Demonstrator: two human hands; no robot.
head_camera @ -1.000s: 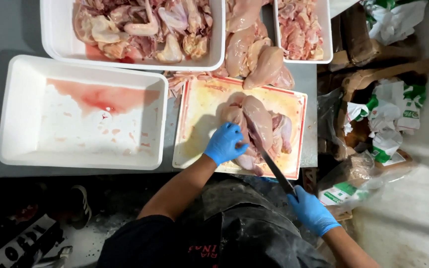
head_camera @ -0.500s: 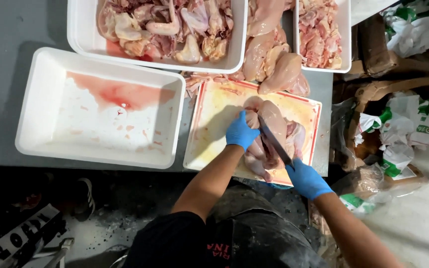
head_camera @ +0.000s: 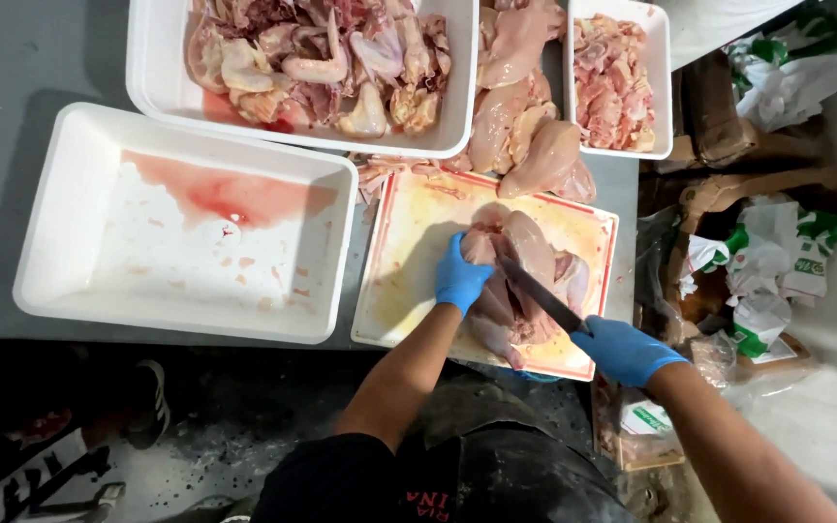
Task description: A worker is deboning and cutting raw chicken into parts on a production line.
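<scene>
On cutting board (head_camera: 399, 281) | left hand (head_camera: 459, 276) pressing chicken (head_camera: 525, 254) | right hand (head_camera: 624, 351) gripping knife (head_camera: 540, 293) at board's near-right edge

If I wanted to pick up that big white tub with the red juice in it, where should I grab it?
Grab the tub by its two short rims, one hand on each end, probably coming from the near edge. It is wide and shallow with a pool of red juice at the far side, so level, two-handed lifting looks safest. The right end sits close to the cutting board.
</scene>
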